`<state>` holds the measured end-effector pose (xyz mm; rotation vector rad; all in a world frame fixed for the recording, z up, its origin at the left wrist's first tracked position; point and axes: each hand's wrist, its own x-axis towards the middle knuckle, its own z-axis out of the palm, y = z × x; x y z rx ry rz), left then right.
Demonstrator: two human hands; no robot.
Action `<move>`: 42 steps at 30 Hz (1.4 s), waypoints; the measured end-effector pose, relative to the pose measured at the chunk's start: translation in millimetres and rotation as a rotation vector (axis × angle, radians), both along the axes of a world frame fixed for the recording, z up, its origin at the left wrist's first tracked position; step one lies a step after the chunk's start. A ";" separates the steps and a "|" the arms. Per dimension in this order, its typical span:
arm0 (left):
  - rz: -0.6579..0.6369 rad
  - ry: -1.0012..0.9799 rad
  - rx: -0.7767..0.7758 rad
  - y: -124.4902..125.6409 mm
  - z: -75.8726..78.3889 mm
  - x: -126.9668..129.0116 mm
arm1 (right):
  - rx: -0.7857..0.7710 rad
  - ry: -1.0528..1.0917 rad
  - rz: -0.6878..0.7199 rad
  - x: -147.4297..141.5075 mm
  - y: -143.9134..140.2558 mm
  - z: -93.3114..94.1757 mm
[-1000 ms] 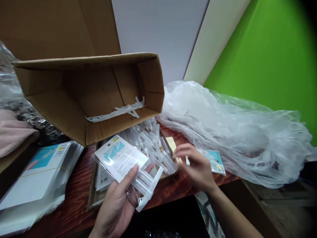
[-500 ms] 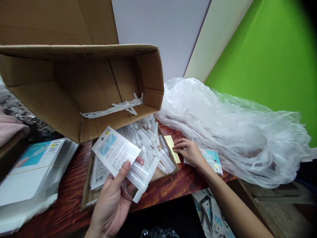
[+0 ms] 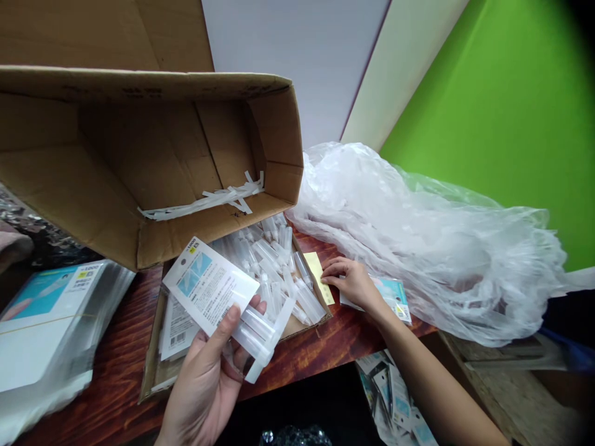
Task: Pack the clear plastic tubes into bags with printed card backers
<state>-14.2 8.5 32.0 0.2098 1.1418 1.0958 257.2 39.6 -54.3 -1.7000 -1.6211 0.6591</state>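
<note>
Big cardboard box (image 3: 139, 167) far left, plastic bag (image 3: 418, 241) right. Tray (image 3: 153, 371) of tubes (image 3: 274, 266) mostly unpacked, I judge. My left hand (image 3: 209, 378) pinches a card (image 3: 209, 291) and tubes; right hand (image 3: 351, 282) fingers together, flat on a packet (image 3: 395, 297). Near table edge (image 3: 320, 353) close, little room.

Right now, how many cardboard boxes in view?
2. A big box lies tipped on its side at the back left; a shallow tray box full of clear tubes sits on the table under it. Others may be hidden.
</note>
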 end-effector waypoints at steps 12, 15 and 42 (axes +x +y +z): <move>0.002 -0.040 -0.003 -1.4 -5.7 -1.9 | -0.007 0.025 0.007 2.2 0.4 -1.6; -0.002 -0.034 0.013 -1.2 -5.0 -2.1 | -0.028 0.025 0.000 2.7 0.6 -2.8; 0.000 -0.068 -0.001 -1.5 -4.5 -1.8 | -0.075 0.054 0.008 2.0 2.7 -1.0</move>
